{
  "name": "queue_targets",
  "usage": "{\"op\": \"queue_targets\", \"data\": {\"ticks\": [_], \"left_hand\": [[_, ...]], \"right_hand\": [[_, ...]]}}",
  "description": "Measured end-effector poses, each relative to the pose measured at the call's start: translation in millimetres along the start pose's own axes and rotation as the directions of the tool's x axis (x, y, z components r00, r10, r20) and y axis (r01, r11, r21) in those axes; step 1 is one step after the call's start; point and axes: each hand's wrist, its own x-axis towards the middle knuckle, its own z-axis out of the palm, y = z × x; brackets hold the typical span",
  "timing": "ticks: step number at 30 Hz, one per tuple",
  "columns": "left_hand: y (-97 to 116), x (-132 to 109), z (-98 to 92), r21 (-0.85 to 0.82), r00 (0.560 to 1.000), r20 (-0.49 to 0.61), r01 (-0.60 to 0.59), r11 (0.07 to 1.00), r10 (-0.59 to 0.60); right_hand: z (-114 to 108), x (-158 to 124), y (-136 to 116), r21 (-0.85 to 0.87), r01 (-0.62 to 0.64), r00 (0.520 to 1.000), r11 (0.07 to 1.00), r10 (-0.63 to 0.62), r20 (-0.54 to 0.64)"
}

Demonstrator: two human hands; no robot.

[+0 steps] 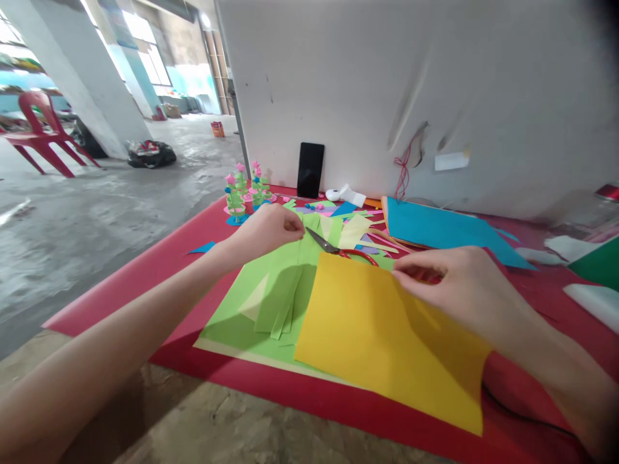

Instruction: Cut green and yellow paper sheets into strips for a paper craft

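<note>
My right hand (445, 274) pinches the top edge of a yellow paper sheet (382, 335), which lies tilted over green paper. My left hand (275, 225) has its thumb and finger closed above several green paper strips (290, 296); what sits in the pinch, if anything, I cannot make out. Between the hands, scissors (331, 247) with red handles lie just beyond the yellow sheet, blades pointing toward my left fingertips. Under the strips spreads a larger green sheet (227, 319).
Small paper trees (235, 200) with pink stars stand at the back left of the red-covered table (120, 274). A black phone (310, 170) leans on the white panel behind. Blue sheets (435, 225) and paper scraps lie at the back; a red chair (43, 132) stands farther off.
</note>
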Motion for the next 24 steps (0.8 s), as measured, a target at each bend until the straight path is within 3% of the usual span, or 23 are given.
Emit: {"op": "queue_targets", "data": {"ticks": [4, 7, 11, 19, 24], "left_hand": [[26, -12, 6.8, -0.173, 0.992, -0.055, -0.118, 0.978, 0.110], [53, -26, 19.5, -0.148, 0.961, 0.017, -0.272, 0.951, 0.277], [69, -36, 31.4, -0.098, 0.962, 0.087, -0.251, 0.963, 0.260], [66, -35, 32.7, -0.073, 0.965, 0.081, -0.243, 0.967, 0.248], [34, -16, 26.3, -0.031, 0.988, -0.015, -0.156, 0.987, 0.156]], "right_hand": [[7, 1, -2, 0.071, 0.032, 0.999, 0.997, -0.034, 0.031], [10, -1, -8, 0.099, 0.072, 0.996, 0.993, -0.076, 0.035], [11, -7, -17, 0.094, 0.115, 0.992, 0.989, -0.119, 0.036], [17, -11, -20, 0.082, 0.164, 0.986, 0.983, -0.164, 0.005], [10, -1, -6, 0.069, 0.125, 0.990, 0.990, -0.121, -0.066]]}}
